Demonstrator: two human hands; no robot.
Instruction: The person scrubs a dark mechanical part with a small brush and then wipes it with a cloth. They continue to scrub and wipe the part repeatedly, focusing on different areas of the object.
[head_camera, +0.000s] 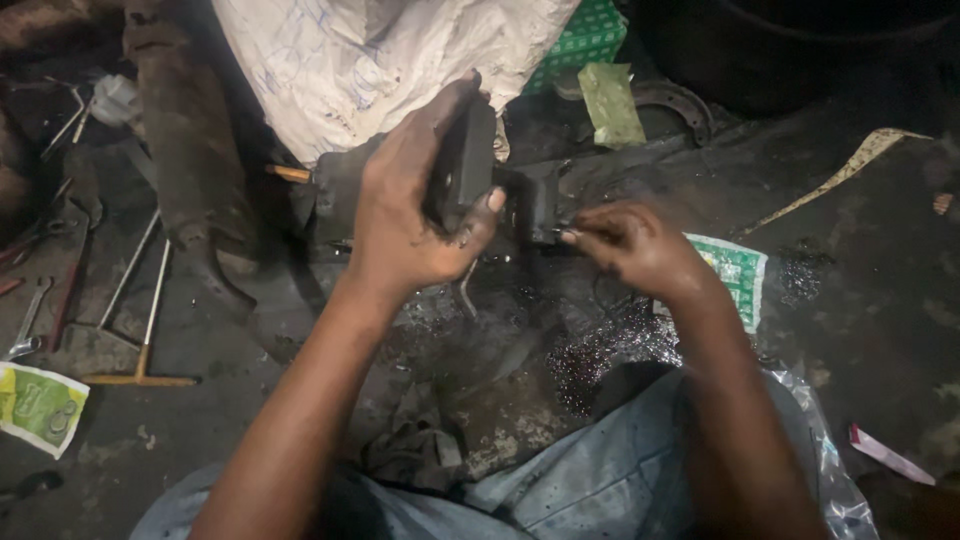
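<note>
black greasy metal part (470, 165), held upright

Dark metal part (465, 165): your left hand (405, 225) covered most of it, so its shape could not be told.
Right hand (635, 245): whatever your fingertips pinched was too small and dark to make out.
White sack (370, 60): cut off by the top edge.
Spanner (25, 325): its far end ran off the left edge of the floor.
Dark round rim (800, 40): top right corner, lost in shadow.
Your forearms: cut off at the bottom edge.
</note>
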